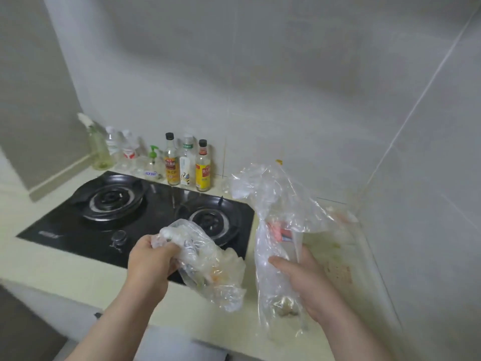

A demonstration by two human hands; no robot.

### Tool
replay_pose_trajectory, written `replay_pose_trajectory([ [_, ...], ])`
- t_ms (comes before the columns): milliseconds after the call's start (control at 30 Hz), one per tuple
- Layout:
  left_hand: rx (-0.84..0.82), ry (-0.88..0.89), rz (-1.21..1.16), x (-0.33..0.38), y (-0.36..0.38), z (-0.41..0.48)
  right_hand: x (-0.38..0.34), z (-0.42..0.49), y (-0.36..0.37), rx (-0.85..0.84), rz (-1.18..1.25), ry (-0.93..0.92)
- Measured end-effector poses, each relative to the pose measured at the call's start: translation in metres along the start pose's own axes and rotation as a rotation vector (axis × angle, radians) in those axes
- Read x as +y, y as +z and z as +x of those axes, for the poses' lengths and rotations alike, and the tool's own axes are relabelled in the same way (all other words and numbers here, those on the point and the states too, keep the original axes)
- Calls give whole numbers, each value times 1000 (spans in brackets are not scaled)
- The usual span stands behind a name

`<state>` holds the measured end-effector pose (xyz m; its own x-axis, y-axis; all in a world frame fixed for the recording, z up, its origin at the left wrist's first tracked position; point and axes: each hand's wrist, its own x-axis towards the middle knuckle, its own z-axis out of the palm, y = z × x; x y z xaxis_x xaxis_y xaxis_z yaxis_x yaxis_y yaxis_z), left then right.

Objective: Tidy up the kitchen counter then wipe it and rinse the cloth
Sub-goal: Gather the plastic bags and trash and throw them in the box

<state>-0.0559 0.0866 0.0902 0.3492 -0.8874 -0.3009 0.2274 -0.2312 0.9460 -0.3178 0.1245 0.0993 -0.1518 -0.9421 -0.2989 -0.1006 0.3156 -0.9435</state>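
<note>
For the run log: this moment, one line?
left hand: crumpled clear plastic bag | right hand: tall clear plastic bag | cream counter: stained

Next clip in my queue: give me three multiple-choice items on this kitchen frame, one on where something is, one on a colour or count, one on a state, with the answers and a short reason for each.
1. Where do the bottles stand?
A. Along the wall behind the stove
B. On the floor
C. On the front edge of the counter

2. How many burners does the stove have?
A. One
B. Two
C. Four

3. What are the hands doing?
A. Both empty
B. Only one holds something
C. Each grips a clear plastic bag

Answers:
1 A: the row lines the tiled wall past the black stove.
2 B: a left burner and a right burner show.
3 C: the left hand clutches a crumpled bag, and the right hand holds a taller bag above the counter.
</note>
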Motion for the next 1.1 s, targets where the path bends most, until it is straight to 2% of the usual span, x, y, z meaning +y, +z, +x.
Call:
replay_pose_trajectory([
  [233,185,75,-42,4,-102,-96,5,-56,50,-245,9,-67],
  [633,634,159,-235,6,-352,-188,-10,-142,262,-754,-145,-129],
  [933,903,219,-338,-10,-557,-218,8,-221,462,-932,-274,-117],
  [1100,1008,196,-319,-6,-641,-221,18,-258,551,-976,-276,-103],
])
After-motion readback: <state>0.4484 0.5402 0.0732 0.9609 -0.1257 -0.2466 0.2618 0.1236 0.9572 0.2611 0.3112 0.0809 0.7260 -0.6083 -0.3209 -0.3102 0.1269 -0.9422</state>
